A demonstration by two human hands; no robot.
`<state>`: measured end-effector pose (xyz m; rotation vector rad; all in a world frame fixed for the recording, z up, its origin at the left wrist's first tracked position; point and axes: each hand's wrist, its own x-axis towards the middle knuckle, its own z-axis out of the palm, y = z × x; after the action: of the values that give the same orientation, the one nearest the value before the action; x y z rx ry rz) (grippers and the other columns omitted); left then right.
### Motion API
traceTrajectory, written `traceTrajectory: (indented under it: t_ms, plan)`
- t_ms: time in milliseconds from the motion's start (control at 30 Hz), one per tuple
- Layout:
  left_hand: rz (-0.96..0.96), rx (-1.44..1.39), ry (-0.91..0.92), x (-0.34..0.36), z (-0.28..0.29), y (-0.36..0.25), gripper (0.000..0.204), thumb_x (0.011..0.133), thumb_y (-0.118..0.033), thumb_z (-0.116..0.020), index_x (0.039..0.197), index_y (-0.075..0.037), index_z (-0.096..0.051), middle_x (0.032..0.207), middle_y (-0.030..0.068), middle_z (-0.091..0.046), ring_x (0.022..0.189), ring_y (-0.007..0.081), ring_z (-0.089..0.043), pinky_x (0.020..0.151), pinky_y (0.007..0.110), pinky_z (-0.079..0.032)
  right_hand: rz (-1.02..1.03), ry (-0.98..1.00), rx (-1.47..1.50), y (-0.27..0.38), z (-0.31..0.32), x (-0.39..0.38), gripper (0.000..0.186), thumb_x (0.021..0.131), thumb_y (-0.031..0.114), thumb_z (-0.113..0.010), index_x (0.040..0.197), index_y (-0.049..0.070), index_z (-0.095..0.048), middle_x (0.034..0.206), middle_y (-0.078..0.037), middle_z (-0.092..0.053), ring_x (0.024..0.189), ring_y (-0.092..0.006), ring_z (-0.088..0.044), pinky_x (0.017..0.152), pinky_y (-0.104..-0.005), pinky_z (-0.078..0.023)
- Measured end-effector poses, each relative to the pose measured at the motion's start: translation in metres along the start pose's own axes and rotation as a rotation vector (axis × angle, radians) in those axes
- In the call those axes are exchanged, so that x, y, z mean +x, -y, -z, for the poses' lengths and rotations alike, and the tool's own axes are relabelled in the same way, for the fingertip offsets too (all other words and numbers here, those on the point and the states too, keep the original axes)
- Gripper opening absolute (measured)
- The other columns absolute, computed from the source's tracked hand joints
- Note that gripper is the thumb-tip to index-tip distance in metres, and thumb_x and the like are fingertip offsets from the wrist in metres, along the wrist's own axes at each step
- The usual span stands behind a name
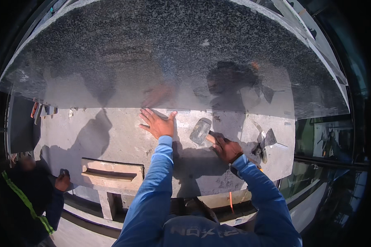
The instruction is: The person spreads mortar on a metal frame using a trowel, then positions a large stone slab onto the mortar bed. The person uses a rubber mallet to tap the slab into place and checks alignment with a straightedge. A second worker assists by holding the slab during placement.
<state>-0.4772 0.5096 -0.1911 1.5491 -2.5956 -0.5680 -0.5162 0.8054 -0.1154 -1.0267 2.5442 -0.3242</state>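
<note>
My left hand [158,124] lies with its fingers spread on the pale concrete surface [127,138], its fingertips at the lower edge of a large polished granite slab [173,45]. The speckled grey slab rises along the far side and mirrors my hands. A rubber mallet [200,131] with a grey head and wooden handle is in my right hand [228,150], whose fingers wrap round the handle. The mallet's head is over the concrete, apart from the slab. Just right of that hand lie a pointed trowel [270,138] and other tools, partly overlapping.
A wooden piece with a long slot [111,172] sits near the front left edge. Several hand tools [42,111] stand at the far left. Another person [29,201] in dark clothing with a bright stripe is close by at lower left. Glass panes [325,140] border the right.
</note>
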Motion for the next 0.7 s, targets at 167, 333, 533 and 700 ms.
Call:
traceTrajectory:
  t_ms: [167, 333, 533, 700]
  plan:
    - [-0.015, -0.007, -0.015, 0.012, 0.002, 0.001, 0.133, 0.067, -0.077, -0.07, 0.151, 0.013, -0.02, 0.162, 0.0282, -0.014, 0.153, 0.0364, -0.004, 0.119, 0.063, -0.005, 0.138, 0.204, -0.172, 0.028, 0.012, 0.048, 0.043, 0.102, 0.047, -0.045, 0.115, 0.006, -0.053, 0.077, -0.02, -0.067, 0.068, -0.0394, -0.066, 0.061, -0.0503, -0.052]
    - [-0.058, -0.018, -0.057, 0.009, -0.003, 0.007, 0.132, 0.067, -0.078, -0.07, 0.15, 0.014, -0.023, 0.161, 0.0299, -0.014, 0.153, 0.0369, -0.004, 0.119, 0.063, -0.003, 0.23, 0.246, -0.272, 0.016, 0.013, 0.073, 0.043, 0.101, 0.048, -0.045, 0.105, 0.007, -0.052, 0.083, -0.019, -0.067, 0.068, -0.0385, -0.067, 0.062, -0.0494, -0.054]
    - [-0.056, -0.015, -0.074, 0.011, -0.006, 0.006, 0.132, 0.065, -0.079, -0.07, 0.149, 0.014, -0.027, 0.16, 0.0301, -0.017, 0.153, 0.0373, -0.005, 0.119, 0.064, -0.003, 0.31, 0.065, -0.343, 0.0, 0.014, 0.103, 0.039, 0.099, 0.044, -0.052, 0.105, 0.006, -0.05, 0.09, -0.02, -0.066, 0.071, -0.0382, -0.068, 0.063, -0.0495, -0.055]
    - [-0.024, -0.004, -0.06, 0.012, -0.002, 0.002, 0.133, 0.063, -0.08, -0.071, 0.148, 0.013, -0.029, 0.16, 0.0297, -0.018, 0.153, 0.0363, -0.006, 0.119, 0.065, -0.004, 0.142, 0.022, -0.205, 0.017, 0.0, 0.08, 0.039, 0.099, 0.044, -0.053, 0.103, 0.006, -0.05, 0.096, -0.021, -0.065, 0.075, -0.0391, -0.068, 0.064, -0.0496, -0.055]
